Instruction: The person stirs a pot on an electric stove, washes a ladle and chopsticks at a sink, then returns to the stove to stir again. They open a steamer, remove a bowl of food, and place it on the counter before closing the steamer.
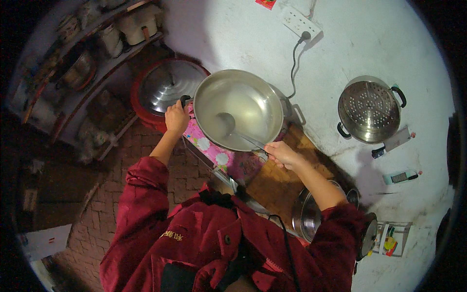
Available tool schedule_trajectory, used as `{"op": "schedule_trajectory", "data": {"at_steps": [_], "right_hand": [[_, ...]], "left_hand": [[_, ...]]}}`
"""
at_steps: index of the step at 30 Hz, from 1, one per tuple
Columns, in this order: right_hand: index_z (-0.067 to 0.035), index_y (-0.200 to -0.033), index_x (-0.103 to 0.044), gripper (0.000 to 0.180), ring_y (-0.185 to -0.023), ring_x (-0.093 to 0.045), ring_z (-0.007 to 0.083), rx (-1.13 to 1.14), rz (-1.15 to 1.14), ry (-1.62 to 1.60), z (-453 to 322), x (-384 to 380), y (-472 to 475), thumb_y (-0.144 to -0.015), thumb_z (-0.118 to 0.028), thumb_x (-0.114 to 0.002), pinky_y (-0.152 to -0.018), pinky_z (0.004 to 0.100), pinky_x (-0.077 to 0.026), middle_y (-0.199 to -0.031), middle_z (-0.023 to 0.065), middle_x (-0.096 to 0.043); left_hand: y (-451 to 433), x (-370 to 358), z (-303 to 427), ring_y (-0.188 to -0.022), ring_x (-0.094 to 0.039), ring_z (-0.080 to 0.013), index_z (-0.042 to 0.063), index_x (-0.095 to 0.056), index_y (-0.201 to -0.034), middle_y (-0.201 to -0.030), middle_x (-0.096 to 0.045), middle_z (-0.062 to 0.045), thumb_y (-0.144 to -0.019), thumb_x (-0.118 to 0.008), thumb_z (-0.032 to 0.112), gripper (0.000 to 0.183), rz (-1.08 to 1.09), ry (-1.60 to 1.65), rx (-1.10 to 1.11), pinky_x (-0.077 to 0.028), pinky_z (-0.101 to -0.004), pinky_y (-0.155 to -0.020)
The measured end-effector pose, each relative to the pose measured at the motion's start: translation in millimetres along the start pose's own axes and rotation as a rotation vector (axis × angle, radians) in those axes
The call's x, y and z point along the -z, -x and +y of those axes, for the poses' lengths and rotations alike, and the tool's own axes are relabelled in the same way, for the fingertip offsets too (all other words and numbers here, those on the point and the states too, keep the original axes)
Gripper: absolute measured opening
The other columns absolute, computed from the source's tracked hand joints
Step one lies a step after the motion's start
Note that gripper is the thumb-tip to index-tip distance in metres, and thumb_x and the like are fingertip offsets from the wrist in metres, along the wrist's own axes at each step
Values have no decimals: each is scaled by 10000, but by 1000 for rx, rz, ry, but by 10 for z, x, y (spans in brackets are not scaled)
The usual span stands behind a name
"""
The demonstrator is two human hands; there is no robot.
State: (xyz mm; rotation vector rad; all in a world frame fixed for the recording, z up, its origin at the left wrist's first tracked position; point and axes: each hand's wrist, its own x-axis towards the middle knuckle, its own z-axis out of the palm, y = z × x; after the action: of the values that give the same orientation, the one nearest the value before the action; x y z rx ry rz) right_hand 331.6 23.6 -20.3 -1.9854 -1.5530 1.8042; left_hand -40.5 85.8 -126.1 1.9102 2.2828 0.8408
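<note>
A wide metal wok (255, 87) stands before me with cloudy, pale liquid in it. At its left side my left hand (177, 118) grips the black side handle (185, 99). My right hand (282, 154) is closed around the handle end of a metal ladle (250, 139), over the wok's near right rim. The ladle slants down to the left, and its bowl (225, 122) lies in the liquid. Beneath the wok's near edge shows a pink flowered cover (204, 144) on the counter.
Left of the wok, a shiny metal lid (169, 87) lies on a red round container (136, 96). A wooden board (271, 186) and metal pots (306, 215) are to the right. On the wall hang a steamer pot (370, 109), a cleaver (396, 140) and a grater (400, 177); a cord (293, 69) runs to a power strip (297, 22).
</note>
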Motion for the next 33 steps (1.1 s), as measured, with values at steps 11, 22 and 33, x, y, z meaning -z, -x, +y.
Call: {"op": "schedule_trajectory", "data": {"at_steps": [11,22,33], "right_hand": [[-23,-1111,-534,286,-633,-644,340,473,708,1153,-253,260,-540,-897,-205,-481,-535,460,-493,-761,196,-641],[-9,-1063,-515,233,-684,-640,348,421,576,1298,-87,315,44,-883,-154,-482,-596,466,-503,-734,182,-637],[-43,-934,-576,219,-787,-571,425,531,220,649,130,164,199,-906,-234,-472,-701,482,-446,-845,214,-624]], "left_hand": [[21,-32,-47,-905,-575,-371,-57,-533,-1122,-948,-628,-211,-861,-487,233,393,22,-45,8,-446,-455,-813],[-11,-66,-15,-894,-576,-379,-61,-526,-1111,-941,-622,-228,-863,-490,234,386,2,-41,27,-454,-459,-802],[-38,-21,1,-900,-573,-404,-56,-510,-1149,-956,-613,-251,-861,-481,233,410,-54,-13,52,-453,-464,-809]]}}
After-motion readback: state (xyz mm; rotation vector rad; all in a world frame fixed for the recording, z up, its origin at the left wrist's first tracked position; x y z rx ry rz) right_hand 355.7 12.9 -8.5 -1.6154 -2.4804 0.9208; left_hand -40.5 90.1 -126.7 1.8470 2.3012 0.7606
